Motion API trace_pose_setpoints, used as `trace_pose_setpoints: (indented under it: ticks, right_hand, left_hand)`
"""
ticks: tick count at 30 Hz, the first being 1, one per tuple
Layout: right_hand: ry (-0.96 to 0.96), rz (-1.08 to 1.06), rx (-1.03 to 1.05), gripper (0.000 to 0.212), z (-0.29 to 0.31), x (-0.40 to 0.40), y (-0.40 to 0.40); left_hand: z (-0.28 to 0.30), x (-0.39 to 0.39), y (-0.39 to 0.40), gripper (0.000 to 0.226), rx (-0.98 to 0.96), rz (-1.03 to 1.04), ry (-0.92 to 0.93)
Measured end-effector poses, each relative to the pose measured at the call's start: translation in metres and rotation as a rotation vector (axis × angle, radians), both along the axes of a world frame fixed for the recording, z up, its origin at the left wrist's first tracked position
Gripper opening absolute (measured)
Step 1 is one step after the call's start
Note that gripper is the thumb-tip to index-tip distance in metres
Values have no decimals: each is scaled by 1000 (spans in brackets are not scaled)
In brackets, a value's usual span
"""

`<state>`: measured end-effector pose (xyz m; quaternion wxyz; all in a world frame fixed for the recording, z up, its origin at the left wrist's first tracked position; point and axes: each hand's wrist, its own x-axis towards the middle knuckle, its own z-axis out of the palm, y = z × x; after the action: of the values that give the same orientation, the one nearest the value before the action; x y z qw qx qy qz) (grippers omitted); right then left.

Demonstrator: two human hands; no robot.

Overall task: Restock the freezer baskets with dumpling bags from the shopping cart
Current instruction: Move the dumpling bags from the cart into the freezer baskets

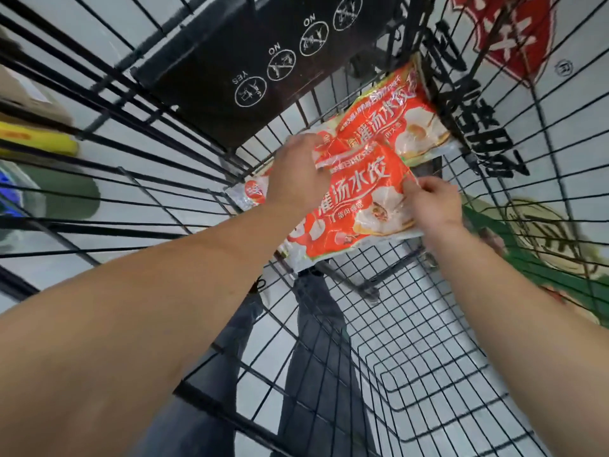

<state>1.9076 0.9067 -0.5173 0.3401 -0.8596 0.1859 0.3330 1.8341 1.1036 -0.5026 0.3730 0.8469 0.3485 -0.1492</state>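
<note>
Both my arms reach down into a black wire shopping cart point(412, 341). Red-orange dumpling bags lie at its far end. The nearest bag point(356, 206) shows white dumplings and large white characters. My left hand point(296, 173) grips its upper left edge. My right hand point(431, 199) pinches its right edge, thumb on top. A second bag point(395, 123) lies behind it against the cart's far wall. Part of a third bag point(253, 192) shows under my left wrist.
The cart's black child-seat flap point(230, 67) with white safety icons stands at the far end. Wire walls rise on both sides. Through the mesh I see my dark trouser legs point(316, 324), a printed floor graphic point(543, 252) on the right and a yellow object point(39, 140) on the left.
</note>
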Motion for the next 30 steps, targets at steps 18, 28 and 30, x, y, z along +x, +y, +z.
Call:
trace_pose_setpoints:
  ticks: [18,28,30]
  right_hand:
    - [196,-442,30,19,-35,-62,-72]
    - [171,-535,-13,19,-23,-76,-79]
    - [146,-566,1,18,-15,-76,-77]
  left_hand:
    - [-43,-52,-35,20,-192,465,389]
    - [-43,-50,-22,24,-305,351,368]
    - [-33,-45,-18,26,-310,395,292]
